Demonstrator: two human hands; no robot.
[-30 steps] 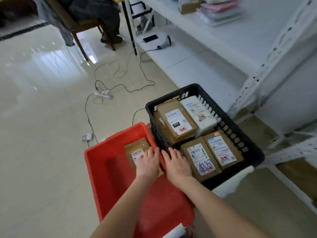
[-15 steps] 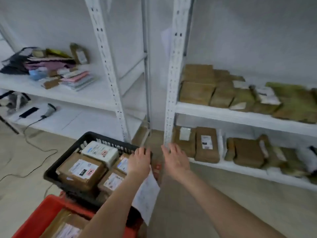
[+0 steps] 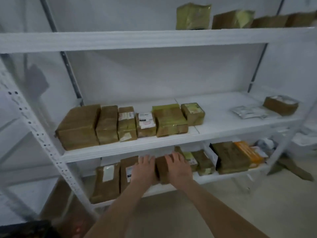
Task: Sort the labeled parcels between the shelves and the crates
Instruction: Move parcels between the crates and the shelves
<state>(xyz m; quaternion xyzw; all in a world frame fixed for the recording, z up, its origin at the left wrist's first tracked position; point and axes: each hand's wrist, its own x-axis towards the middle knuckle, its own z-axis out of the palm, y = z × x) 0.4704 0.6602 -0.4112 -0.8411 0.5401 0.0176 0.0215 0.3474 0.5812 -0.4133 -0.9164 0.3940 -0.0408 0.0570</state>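
Hands on the lower shelf (image 3: 223, 177) now, one each side of a small brown parcel (image 3: 162, 167) standing near the shelf's front edge. Left hand (image 3: 144, 170) flat against the parcel's left face, right hand (image 3: 179, 169) flat against its right face and top, fingers extended rather than curled. Grip: palms pressed in from both sides, apparently squeezing the parcel between them; cannot tell for certain whether real pressure is on, or whether the parcel is lifted or resting.

Judged step: taking this parcel off the lower shelf, or seating it there. Either way, same advice.

Keep both palms square to the faces so the parcel cannot twist. Slide thumbs or fingertips under the front lower edge before lifting; smooth tape-wrapped cardboard probably slips under side pressure alone. Lift only slightly: the middle shelf (image 3: 154, 148) hangs just above the knuckles. Draw straight toward the body, not sideways, since a labelled flat parcel (image 3: 127, 172) sits touching or just beside the left hand and another parcel (image 3: 190, 159) sits close behind the right fingers; sideways drag likely to knock either askew. Turn the label up once clear; no label visible on this parcel from here, so check before choosing a crate. Black crate corner (image 3: 25, 229) visible at lower left, well apart from the hands.
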